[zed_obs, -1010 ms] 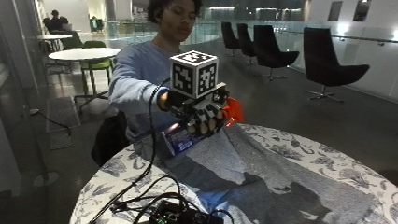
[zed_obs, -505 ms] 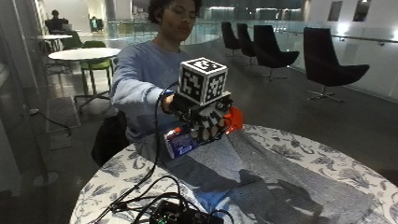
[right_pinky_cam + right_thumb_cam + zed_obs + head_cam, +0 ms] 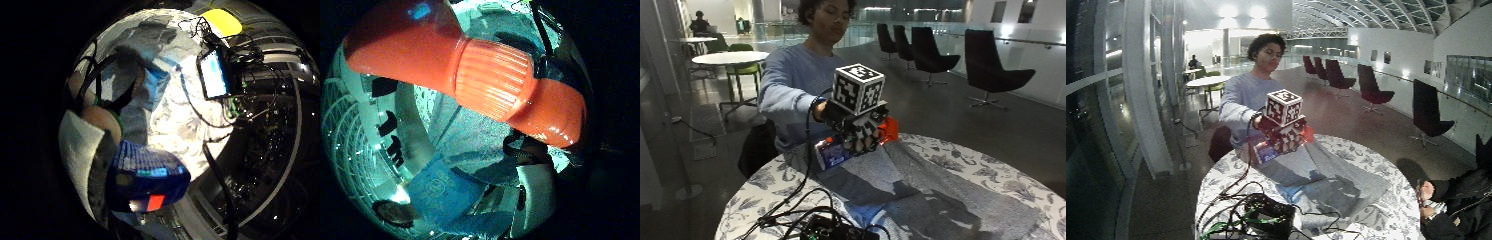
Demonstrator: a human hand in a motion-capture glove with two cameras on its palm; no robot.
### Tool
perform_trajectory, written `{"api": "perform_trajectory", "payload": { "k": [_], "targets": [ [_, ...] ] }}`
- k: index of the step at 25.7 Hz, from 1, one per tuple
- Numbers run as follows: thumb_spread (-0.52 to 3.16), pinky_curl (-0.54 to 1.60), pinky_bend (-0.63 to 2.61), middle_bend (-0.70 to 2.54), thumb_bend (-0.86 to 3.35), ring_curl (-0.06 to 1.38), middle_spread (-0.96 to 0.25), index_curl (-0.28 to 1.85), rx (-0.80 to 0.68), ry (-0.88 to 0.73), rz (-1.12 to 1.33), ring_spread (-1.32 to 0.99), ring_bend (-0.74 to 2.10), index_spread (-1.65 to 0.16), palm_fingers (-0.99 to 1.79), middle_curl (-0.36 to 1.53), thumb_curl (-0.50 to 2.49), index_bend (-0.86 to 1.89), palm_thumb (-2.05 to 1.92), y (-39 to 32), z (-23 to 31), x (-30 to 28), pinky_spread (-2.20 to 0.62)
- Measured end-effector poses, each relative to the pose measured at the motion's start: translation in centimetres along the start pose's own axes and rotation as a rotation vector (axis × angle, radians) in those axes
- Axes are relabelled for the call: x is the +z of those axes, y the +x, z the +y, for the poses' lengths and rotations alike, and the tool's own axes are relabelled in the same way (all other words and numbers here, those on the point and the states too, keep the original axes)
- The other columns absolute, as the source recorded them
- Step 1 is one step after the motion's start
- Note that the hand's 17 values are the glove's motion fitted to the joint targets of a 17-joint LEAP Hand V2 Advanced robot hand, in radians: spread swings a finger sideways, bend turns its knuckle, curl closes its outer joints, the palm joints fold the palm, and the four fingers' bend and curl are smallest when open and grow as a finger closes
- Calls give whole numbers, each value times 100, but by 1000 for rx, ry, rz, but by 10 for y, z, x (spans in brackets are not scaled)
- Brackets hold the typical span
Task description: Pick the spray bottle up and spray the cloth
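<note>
Above the near edge of the grey cloth (image 3: 926, 190), I have the right hand (image 3: 856, 131) raised off the surface (image 3: 766, 187), fingers curled round the spray bottle (image 3: 840, 150). Bottle is clear of the surface and carried in the grip: blue-labelled body low on the hand's side toward the person, orange spray head (image 3: 887, 129) at the opposite side of the hand, over the cloth.

Long axis: tilted, running from label end up to orange head; thumb-side palm view shows the ribbed orange collar (image 3: 492, 80) lying right across the palm, cloth below it.

Cloth lies spread flat, below and ahead of the head, away from the person. Nozzle tip itself I cannot make out. Judgement: nozzle likely needs pitching down toward the cloth before squeezing the trigger; otherwise spray may carry over it. Bare hand not visible.
</note>
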State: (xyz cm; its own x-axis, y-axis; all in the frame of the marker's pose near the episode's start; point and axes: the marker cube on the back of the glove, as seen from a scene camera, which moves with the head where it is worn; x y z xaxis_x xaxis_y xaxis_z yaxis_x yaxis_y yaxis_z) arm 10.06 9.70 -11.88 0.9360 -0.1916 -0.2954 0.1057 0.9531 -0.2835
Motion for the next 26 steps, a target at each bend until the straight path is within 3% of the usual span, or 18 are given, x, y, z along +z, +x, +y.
{"api": "perform_trajectory", "payload": {
  "k": [17,20,26],
  "targets": [
    [63,44,59,42,-3,46,-10,33,-11,78,-78,-14,66,-23,121,51,62,12,95,-6,5,-4,-23],
    [63,44,59,42,-3,46,-10,33,-47,166,-257,-14,66,-23,121,51,63,12,94,-12,8,-11,-23],
    [63,44,59,42,-3,46,-10,33,-182,389,-893,-14,67,-23,121,51,63,12,94,-37,6,-33,-23]
  ]
}}
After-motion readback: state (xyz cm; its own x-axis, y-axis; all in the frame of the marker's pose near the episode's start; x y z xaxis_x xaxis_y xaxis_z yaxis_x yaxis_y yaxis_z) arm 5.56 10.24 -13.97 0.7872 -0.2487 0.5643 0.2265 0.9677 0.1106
